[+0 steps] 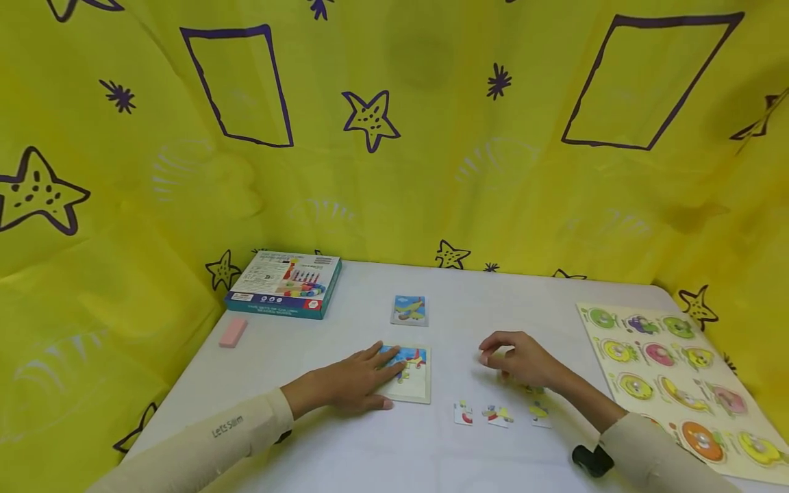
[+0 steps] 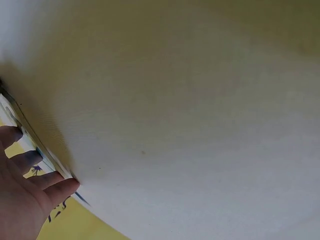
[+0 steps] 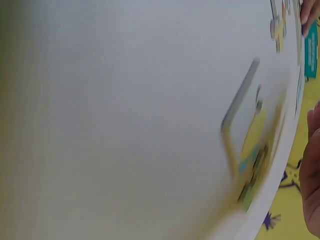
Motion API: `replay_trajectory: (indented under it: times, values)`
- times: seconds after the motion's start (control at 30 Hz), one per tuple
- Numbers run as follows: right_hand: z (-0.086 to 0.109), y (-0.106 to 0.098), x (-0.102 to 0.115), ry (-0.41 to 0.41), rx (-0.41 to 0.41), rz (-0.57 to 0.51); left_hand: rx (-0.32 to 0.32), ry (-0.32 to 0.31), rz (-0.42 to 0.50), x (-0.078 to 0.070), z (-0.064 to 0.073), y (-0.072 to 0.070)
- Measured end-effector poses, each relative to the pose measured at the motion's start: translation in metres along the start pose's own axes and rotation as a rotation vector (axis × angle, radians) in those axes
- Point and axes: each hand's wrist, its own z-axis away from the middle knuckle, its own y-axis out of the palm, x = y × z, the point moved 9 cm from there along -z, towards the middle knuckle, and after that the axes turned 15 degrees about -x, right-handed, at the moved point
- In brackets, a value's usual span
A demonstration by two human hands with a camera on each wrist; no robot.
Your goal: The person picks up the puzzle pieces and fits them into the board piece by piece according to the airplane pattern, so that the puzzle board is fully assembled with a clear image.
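Observation:
A small jigsaw tray [image 1: 418, 383] with a partly built aeroplane picture lies near the table's middle. My left hand [image 1: 364, 380] rests flat on its left part, fingers straight; the left wrist view shows those fingers [image 2: 35, 187] against the tray's edge [image 2: 30, 132]. My right hand [image 1: 514, 359] hovers to the right of the tray with its fingers curled and tips drawn together. Whether they pinch a piece is hidden. Three loose pieces [image 1: 498, 415] lie in a row in front of it. The right wrist view is blurred, with only the hand's edge [image 3: 312, 170] showing.
A picture card [image 1: 409, 309] lies behind the tray. A teal box [image 1: 285, 283] and a pink eraser [image 1: 233, 331] are at the back left. A large peg puzzle board [image 1: 678, 383] fills the right side. Yellow patterned cloth surrounds the white table [image 1: 345, 452].

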Motion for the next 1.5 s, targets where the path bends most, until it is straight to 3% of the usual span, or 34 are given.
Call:
replay_trajectory:
  times: [0.2,0.4,0.6,0.8,1.37,1.5]
  values:
    - [0.016,-0.029,-0.016,0.037,-0.059,0.048,-0.001,-0.003,0.012,0.001,0.001,-0.001]
    - [0.033,-0.046,-0.027,0.050,-0.112,0.187,0.000,-0.018,0.032,0.001,0.002,-0.003]
    - [0.044,-0.058,-0.033,0.037,-0.156,0.358,-0.001,-0.017,0.026,0.001,0.003,-0.003]
    - [0.050,-0.061,-0.042,0.065,-0.170,0.418,-0.001,-0.012,0.016,0.001,0.003,-0.004]
    - [0.055,-0.057,-0.037,-0.016,-0.181,0.357,0.008,-0.019,0.031,0.002,0.001,-0.002]
    - [0.056,-0.050,-0.041,0.016,-0.128,0.206,0.005,-0.014,0.037,0.002,0.000,0.000]
